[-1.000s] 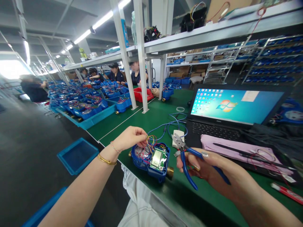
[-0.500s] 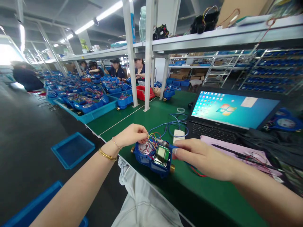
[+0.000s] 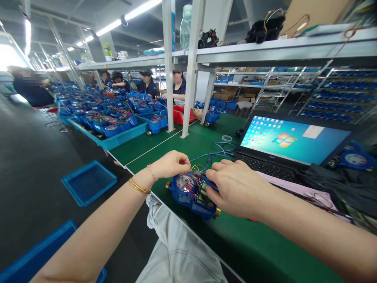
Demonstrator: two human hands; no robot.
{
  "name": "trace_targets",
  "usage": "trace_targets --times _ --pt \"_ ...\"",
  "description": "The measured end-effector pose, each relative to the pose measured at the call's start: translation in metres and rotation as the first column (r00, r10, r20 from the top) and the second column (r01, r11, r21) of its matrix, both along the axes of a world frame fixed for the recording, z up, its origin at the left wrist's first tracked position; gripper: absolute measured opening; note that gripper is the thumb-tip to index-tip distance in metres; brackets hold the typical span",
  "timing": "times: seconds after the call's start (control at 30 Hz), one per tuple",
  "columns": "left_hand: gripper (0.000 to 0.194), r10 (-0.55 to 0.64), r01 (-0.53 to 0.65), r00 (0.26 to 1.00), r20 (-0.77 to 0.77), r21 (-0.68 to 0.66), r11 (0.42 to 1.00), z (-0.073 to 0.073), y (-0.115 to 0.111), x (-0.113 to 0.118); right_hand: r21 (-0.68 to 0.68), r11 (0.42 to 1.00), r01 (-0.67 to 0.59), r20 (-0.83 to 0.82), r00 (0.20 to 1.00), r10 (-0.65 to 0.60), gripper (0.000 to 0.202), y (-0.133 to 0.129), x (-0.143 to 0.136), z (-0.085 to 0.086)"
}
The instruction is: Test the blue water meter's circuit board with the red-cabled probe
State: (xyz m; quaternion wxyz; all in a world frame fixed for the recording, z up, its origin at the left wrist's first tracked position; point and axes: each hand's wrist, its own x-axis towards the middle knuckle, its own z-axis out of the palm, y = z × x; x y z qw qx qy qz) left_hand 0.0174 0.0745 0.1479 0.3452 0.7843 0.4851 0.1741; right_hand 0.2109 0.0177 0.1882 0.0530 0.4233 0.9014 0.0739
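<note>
- The blue meter (image 3: pixel 188 194) sits near the front edge of the green table (image 3: pixel 235 251), its cover off, with a round dial and a small circuit board showing inside.
- The left hand (image 3: pixel 171 164) hangs over the meter's far left side, fingers curled together and pinching the bundle of coloured wires (image 3: pixel 196 169) that rises out of the housing.
- The right hand (image 3: pixel 235 186) lies over the meter's right half, fingers bent and closed around a blue-handled tool (image 3: pixel 209 184) whose handle shows between thumb and forefinger; the tool's tip is hidden among the wires.
- Gold bracelets (image 3: pixel 138 186) circle the left wrist.
- Thin blue cables (image 3: pixel 219 151) run from the meter toward the open laptop (image 3: pixel 294 143), which stands just behind the right hand with its screen lit.
- A pink cloth (image 3: pixel 318 196) lies in front of the laptop's keyboard, beside the right forearm.
- Farther left on the table, a long teal tray (image 3: pixel 123 137) holds more blue meters.
- Other people sit at the far end of the line, well apart.
- A blue bin (image 3: pixel 88 181) rests on the floor to the left.
</note>
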Motion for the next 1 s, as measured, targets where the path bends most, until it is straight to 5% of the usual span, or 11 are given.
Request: trace_targets --times 1.0 --pt "0.019 0.097 0.049 0.875 -0.475 0.286 0.957 0.023 -0.005 0.022 0.029 0.999 -0.03 0.099 0.995 0.027 0.024 -0.001 -0.029 0.006"
